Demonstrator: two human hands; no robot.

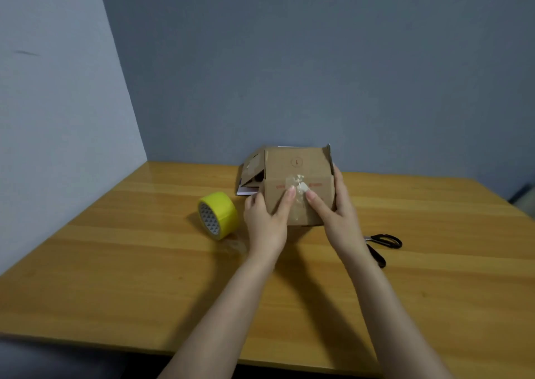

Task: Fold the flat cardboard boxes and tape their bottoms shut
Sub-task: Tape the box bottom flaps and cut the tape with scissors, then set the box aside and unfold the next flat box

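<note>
A small brown cardboard box (298, 164) is tilted toward me at the far middle of the wooden table (115, 263), its folded flaps facing up. A strip of clear tape (296, 180) runs across the flap seam. My left hand (266, 225) grips the box's left side, with its forefinger pressing on the tape. My right hand (338, 219) grips the right side, thumb along the edge and forefinger on the tape. A side flap on the box's left stands partly open.
A yellow tape roll (218, 215) lies on its side just left of my left hand. A crumpled bit of clear tape (234, 247) lies in front of it. Black scissors (385, 241) lie right of my right wrist. Walls close the table's back and left.
</note>
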